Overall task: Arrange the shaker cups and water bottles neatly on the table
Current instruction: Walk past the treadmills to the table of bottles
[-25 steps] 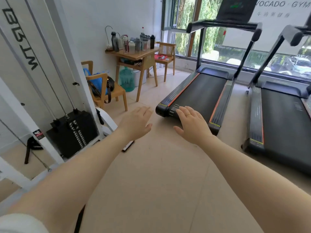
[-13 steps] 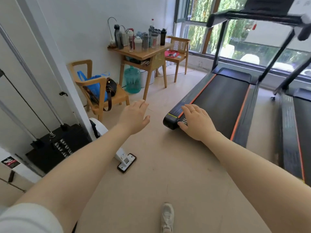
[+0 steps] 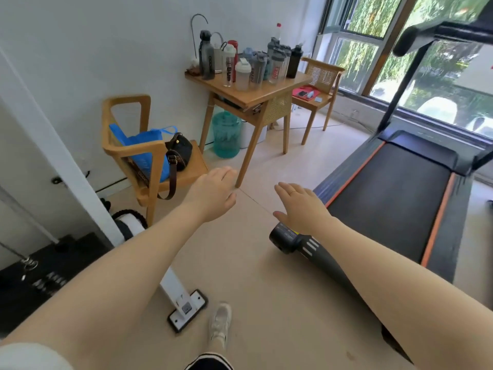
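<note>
Several shaker cups and water bottles stand crowded on a small wooden table (image 3: pixel 277 88) against the far wall. Among them are a dark grey bottle (image 3: pixel 207 56) at the left, a white shaker cup (image 3: pixel 242 76) in front, a clear shaker with red lettering (image 3: pixel 276 66) and a black shaker (image 3: pixel 293 61) at the right. My left hand (image 3: pixel 213 192) and my right hand (image 3: pixel 301 206) are stretched out in front of me over the floor, fingers relaxed, holding nothing. Both hands are well short of the table.
A wooden chair (image 3: pixel 133 153) with a blue bag and a dark handbag stands left of the table. A second chair (image 3: pixel 317 97) is behind the table's right side. A teal water jug (image 3: pixel 226 134) sits under the table. A treadmill (image 3: pixel 394 190) lies to my right, a cable machine (image 3: pixel 48 161) to my left.
I have walked closer to the table, which now looks larger. Both hands stay out in front, still empty. The treadmill's end has slid under my right arm.
</note>
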The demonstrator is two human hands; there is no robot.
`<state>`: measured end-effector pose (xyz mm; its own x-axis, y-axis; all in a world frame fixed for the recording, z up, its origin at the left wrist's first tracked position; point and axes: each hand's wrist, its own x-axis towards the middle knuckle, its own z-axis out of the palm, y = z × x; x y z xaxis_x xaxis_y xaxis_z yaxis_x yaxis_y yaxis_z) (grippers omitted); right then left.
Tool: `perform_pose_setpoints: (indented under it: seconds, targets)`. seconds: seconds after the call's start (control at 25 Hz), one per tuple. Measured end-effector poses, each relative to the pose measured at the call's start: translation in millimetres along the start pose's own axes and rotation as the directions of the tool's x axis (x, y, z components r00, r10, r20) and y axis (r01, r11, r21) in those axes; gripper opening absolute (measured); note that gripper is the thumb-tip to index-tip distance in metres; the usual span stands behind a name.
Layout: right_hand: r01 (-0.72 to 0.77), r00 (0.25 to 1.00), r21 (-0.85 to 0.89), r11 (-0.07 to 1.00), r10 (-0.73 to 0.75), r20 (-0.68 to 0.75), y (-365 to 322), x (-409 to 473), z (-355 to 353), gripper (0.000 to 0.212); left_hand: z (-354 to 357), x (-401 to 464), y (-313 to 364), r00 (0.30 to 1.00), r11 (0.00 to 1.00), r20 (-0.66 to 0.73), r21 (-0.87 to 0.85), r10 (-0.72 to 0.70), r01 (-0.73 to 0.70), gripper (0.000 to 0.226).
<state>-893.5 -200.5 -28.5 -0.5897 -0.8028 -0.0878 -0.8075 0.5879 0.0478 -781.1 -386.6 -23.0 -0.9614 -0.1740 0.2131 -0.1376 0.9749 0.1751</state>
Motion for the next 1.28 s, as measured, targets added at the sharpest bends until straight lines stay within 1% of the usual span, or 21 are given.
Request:
perform_pose_setpoints:
  seconds: [0.08, 0.16, 0.24, 0.32, 0.4, 0.52, 0.64, 0.8, 0.88, 0.96, 1.04, 1.12, 1.28]
  targets:
    - [-0.007, 1.000, -0.018, 1.000, 0.007, 0.012, 18.7, 66.0, 9.9, 0.066, 16.1, 53.6, -38.4, 1.000, 1.000, 0.002, -0.007, -0.017, 0.017, 0.048]
    - [-0.055, 0.997, -0.013, 0.998, 0.056, 0.049, 40.0, 125.5, 11.3, 0.066, 24.8, 108.2, -72.0, 1.000, 1.000, 0.027, -0.018, -0.013, 0.014, 0.050]
    - [-0.106, 0.991, 0.013, 0.994, 0.104, 0.085, 60.8, 177.6, 4.3, 0.065, 24.9, 162.7, -101.6, 0.998, 1.000, 0.060, -0.015, 0.006, -0.005, 0.050]
    - [-0.162, 0.985, 0.055, 0.985, 0.158, 0.075, 85.5, 229.2, -6.9, 0.064, 23.6, 223.4, -125.5, 0.997, 0.999, 0.067, -0.017, 0.029, -0.028, 0.048]
    - [-0.222, 0.974, 0.104, 0.969, 0.216, 0.071, 109.7, 270.0, -12.2, 0.065, 27.8, 277.6, -137.1, 0.996, 0.998, 0.079, -0.051, 0.047, -0.043, 0.048]
    - [-0.278, 0.959, 0.110, 0.954, 0.269, 0.091, 158.0, 327.9, -6.0, 0.065, 49.6, 354.5, -146.7, 0.992, 0.991, 0.099, -0.112, 0.079, -0.068, 0.049]
    - [-0.350, 0.936, 0.146, 0.925, 0.338, 0.100, 212.1, 388.4, 10.8, 0.065, 87.8, 431.2, -159.0, 0.975, 0.988, 0.180, -0.111, 0.128, -0.109, 0.054]
    - [-0.387, 0.920, 0.172, 0.906, 0.365, 0.144, 294.3, 482.7, 25.9, 0.065, 134.7, 561.1, -173.2, 0.961, 0.983, 0.216, -0.104, 0.171, -0.152, 0.054]
    - [-0.403, 0.913, 0.187, 0.896, 0.378, 0.156, 342.8, 536.7, 10.4, 0.065, 138.1, 639.4, -177.0, 0.964, 0.977, 0.187, -0.135, 0.188, -0.164, 0.053]
    - [-0.409, 0.912, 0.223, 0.885, 0.391, 0.121, 384.7, 585.4, -8.0, 0.063, 135.6, 708.1, -177.8, 0.974, 0.968, 0.109, -0.182, 0.197, -0.175, 0.053]
    - [-0.424, 0.905, 0.292, 0.857, 0.415, 0.095, 417.1, 629.2, -22.2, 0.059, 135.8, 767.0, -176.5, 0.984, 0.956, 0.032, -0.246, 0.175, -0.162, 0.051]
    - [-0.453, 0.887, 0.370, 0.811, 0.450, 0.100, 444.6, 669.9, -26.7, 0.057, 144.0, 823.7, -176.5, 0.988, 0.947, 0.026, -0.291, 0.152, -0.138, 0.051]
    - [-0.425, 0.902, 0.387, 0.818, 0.416, 0.111, 498.4, 753.3, -25.3, 0.057, 175.3, 933.4, -185.2, 0.990, 0.940, 0.043, -0.321, 0.135, -0.114, 0.054]
